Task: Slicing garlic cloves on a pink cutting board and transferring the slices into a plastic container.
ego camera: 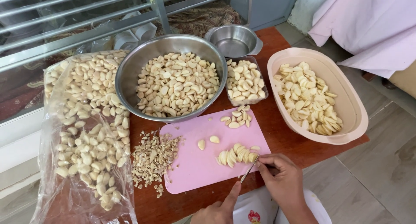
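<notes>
Right hand [284, 180] has its fingers clamped on a knife [250, 168], blade tip at the sliced garlic pile [236, 154]. Left hand [219, 211] sits low at the near edge, index finger stretched toward the blade, holding nothing. The pile sits near the right front corner of the pink cutting board [195, 163], bare board to its left. Pale, flat slices. Further back on the bench [286, 139], a steel bowl [171, 76] full of cloves.

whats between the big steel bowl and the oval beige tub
In the head view, a small clear container of peeled garlic cloves sits between the steel bowl and the beige tub.
</notes>
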